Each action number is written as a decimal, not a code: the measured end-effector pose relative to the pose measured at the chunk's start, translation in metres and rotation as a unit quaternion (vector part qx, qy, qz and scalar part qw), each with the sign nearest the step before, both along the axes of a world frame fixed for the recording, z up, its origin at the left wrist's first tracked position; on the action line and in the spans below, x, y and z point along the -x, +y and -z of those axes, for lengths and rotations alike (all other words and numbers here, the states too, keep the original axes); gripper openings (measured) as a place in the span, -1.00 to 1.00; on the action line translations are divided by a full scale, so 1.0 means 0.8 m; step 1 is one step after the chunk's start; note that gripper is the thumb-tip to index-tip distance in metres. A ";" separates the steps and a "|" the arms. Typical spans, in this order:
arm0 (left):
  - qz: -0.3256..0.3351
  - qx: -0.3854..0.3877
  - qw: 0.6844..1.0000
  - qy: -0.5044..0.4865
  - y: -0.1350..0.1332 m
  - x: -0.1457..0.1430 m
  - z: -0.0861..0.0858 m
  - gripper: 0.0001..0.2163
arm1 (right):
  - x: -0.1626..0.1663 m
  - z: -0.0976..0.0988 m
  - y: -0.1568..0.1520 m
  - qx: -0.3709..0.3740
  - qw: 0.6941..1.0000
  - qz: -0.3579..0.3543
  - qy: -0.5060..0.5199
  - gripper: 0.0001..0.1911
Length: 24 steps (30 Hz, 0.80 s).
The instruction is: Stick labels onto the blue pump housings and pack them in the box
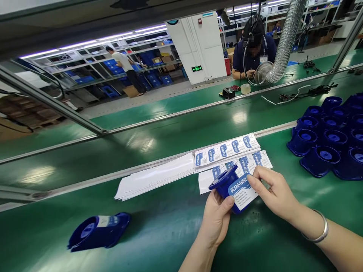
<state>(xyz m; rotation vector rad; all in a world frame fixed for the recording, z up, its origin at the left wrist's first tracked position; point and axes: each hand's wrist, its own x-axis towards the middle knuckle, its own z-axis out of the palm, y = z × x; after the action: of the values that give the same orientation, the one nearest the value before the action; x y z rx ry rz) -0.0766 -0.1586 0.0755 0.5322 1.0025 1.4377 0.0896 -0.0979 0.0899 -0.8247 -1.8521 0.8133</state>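
Observation:
My left hand (216,217) grips a dark blue plastic pump housing (225,179) from below, its thumb at the lower left corner of a label. The white and blue label (242,198), printed "DC52Q-5000L", lies over the housing's side. Thumb and forefinger of my right hand (279,192) pinch the label's upper right edge; the fingers hide part of that edge. Just behind the hands are a partly used label sheet (206,182) and a stack of printed label sheets (227,151). Another blue housing (99,232), bearing a label, lies on its side at the left.
Many blue housings (324,155) stand grouped at the right of the green bench (159,234). White sheets (159,176) lie along the metal strip. Across the bench a person (253,53) works beside a flexible duct (287,41); black cables (312,91) lie nearby.

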 end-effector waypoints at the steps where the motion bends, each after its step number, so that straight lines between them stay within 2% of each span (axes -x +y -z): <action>1: 0.002 0.002 1.000 0.000 0.000 0.000 0.000 -0.22 | 0.000 0.000 -0.001 -0.011 1.000 0.001 -0.001 -0.62; 7: 0.010 0.020 0.999 -0.038 -0.002 -0.004 0.003 -0.24 | 0.004 0.005 -0.004 -0.083 0.996 0.016 -0.012 -0.62; 13: 0.008 0.021 0.998 -0.060 -0.012 -0.005 0.010 -0.26 | 0.012 0.013 -0.007 -0.075 0.997 -0.003 -0.004 -0.63; 16: 0.021 0.016 0.998 -0.057 -0.015 -0.003 0.013 -0.32 | 0.016 0.017 -0.012 -0.033 0.999 -0.019 0.018 -0.63; 20: 0.042 -0.006 0.998 -0.043 -0.016 0.001 0.017 -0.33 | 0.021 0.026 -0.017 0.067 0.996 -0.030 0.053 -0.60; 24: 0.032 -0.033 0.998 -0.032 -0.017 0.002 0.024 -0.33 | 0.032 0.040 -0.020 0.204 0.968 -0.016 0.145 -0.63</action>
<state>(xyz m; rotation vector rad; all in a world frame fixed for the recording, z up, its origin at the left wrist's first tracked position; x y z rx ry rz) -0.0783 -0.1723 0.0560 0.5585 0.8824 1.4259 0.0637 -0.1137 0.0582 -0.8731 -1.4621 1.2915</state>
